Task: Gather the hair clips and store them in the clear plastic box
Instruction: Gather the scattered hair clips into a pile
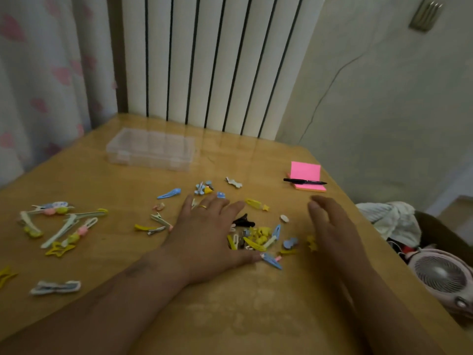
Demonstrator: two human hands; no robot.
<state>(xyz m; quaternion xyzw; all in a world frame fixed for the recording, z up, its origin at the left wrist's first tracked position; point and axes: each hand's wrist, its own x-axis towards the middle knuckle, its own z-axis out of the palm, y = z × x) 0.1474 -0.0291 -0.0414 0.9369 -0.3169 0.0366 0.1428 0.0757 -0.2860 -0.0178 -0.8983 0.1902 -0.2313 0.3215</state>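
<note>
Several small hair clips in yellow, blue, white and black lie scattered on the wooden table [102, 175]. A dense pile of clips [258, 238] sits between my two hands. My left hand [207, 231] lies flat on the table, fingers spread, its thumb touching a blue clip [271, 260]. My right hand [332, 226] stands on its edge just right of the pile, fingers straight, holding nothing. A second group of long clips [64, 224] lies at the left. The clear plastic box [151, 149], lid closed, rests at the back of the table.
A pink sticky-note pad [305, 172] with a black pen [304, 181] on it lies at the back right. A small pink fan [440, 275] and crumpled cloth [391, 219] sit off the table's right edge. A radiator [210, 62] and curtain [46, 73] stand behind.
</note>
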